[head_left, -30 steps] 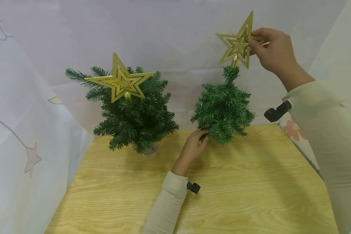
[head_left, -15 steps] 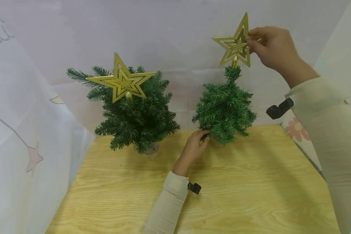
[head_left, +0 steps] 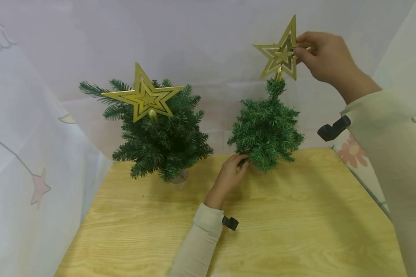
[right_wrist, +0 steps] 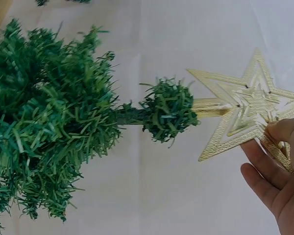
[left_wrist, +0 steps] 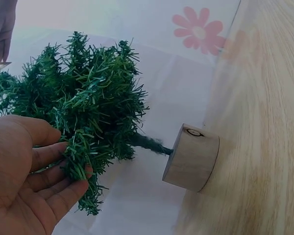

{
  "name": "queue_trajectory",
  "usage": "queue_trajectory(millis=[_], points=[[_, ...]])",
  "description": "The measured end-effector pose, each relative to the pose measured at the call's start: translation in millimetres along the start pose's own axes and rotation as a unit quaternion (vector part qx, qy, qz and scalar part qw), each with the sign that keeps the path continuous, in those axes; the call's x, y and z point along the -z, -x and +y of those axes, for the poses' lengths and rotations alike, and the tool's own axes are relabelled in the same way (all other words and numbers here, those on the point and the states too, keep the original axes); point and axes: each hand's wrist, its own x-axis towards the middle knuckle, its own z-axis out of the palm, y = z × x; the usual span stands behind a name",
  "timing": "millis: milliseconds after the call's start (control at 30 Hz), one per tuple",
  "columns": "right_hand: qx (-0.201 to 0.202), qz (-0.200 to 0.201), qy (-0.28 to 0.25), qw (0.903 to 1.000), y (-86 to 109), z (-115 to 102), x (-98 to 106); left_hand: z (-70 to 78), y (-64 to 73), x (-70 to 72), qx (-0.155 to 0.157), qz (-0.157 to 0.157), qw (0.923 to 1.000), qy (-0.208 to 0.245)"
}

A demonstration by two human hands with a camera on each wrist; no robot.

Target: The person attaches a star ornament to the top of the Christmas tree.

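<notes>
My right hand (head_left: 327, 57) pinches a gold star tree topper (head_left: 283, 55) by its right-hand side, thumb in front and fingers behind. The star's tubular stem sits at the tip of a small Christmas tree (head_left: 266, 129), as the right wrist view also shows against the tuft of green tinsel (right_wrist: 169, 110). Low on that tree's left side, my left hand (head_left: 230, 173) holds a lower branch between its fingers, with the branch (left_wrist: 78, 156) lying across the fingertips in the left wrist view. The tree stands upright on a round wooden base (left_wrist: 193, 156).
To the left stands a fuller Christmas tree (head_left: 162, 142) topped by another gold star (head_left: 147, 96), leaning a little. Its round base (head_left: 180, 177) rests on the wooden table (head_left: 280, 223). Pale printed cloth (head_left: 211, 50) hangs behind the table and at both sides.
The star in my right hand has turned slightly and shifted a little over the tree tip. My left hand keeps its place at the lower branch.
</notes>
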Motion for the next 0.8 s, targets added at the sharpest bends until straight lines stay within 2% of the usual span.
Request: queue_trajectory(millis=[333, 600, 800], points=[[0.044, 0.045, 0.000, 0.9980, 2.7, 0, -2, 0.4, -2.8, 0.4, -0.005, 0.007, 0.9999, -0.012], [0.045, 0.089, 0.011, 0.9950, 6.0, 4, 0, 0.7, -4.5, 3.2, -0.019, 0.014, 0.9992, -0.031], [0.019, 0.150, 0.006, 0.9885, 11.8, 5, 4, -1.4, -2.5, 9.0, -0.046, 0.017, 0.9951, -0.085]])
